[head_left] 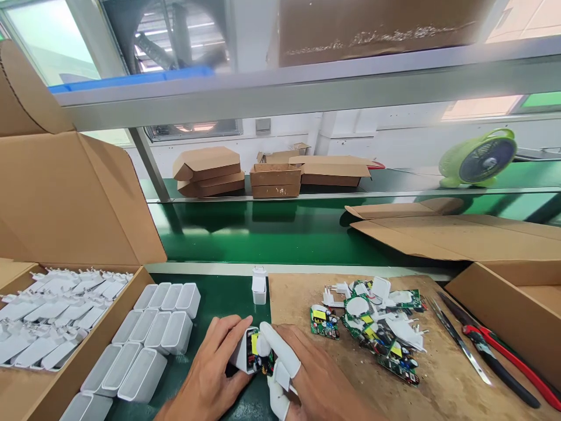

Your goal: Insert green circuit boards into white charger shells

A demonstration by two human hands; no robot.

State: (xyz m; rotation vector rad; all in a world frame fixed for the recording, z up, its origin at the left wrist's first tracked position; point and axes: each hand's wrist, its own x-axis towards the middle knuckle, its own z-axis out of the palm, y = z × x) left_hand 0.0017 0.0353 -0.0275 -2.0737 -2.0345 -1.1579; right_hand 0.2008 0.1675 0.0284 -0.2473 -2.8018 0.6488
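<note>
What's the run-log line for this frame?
left hand: grips white charger shell | right hand: finger cots, presses circuit board into shell | right of hands: pile of boards and plug caps | left: empty shells

Smooth white plastic shells (pixel 144 345), slightly glossy. Matt brown cardboard boxes (pixel 65 204). Glossy green desk (pixel 263 234). Rough brown fibre mat (pixel 302 298). Green circuit boards (pixel 324 321) with shiny parts. Bright metal tweezers (pixel 460 342). Red rubbery handles on cutters (pixel 499 351). White rubber finger cots (pixel 280 351).
</note>
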